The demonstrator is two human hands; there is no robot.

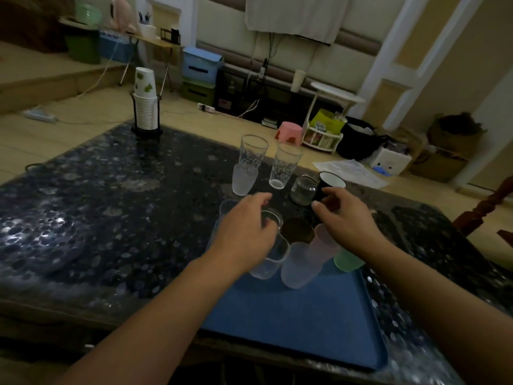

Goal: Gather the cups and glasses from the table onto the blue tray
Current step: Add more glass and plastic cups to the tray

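Mid-gather, we judge. Our left hand curls round clear glass at tray far end. Two tall glasses, jar, mug upright on surface beyond tray, mouths up. Right hand half-curled, holds nothing, near mug. Next: lift mug onto tray.

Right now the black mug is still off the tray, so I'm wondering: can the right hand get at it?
Probably yes: the right hand hovers just before the black mug, nothing between; only the glass jar crowds its left side.
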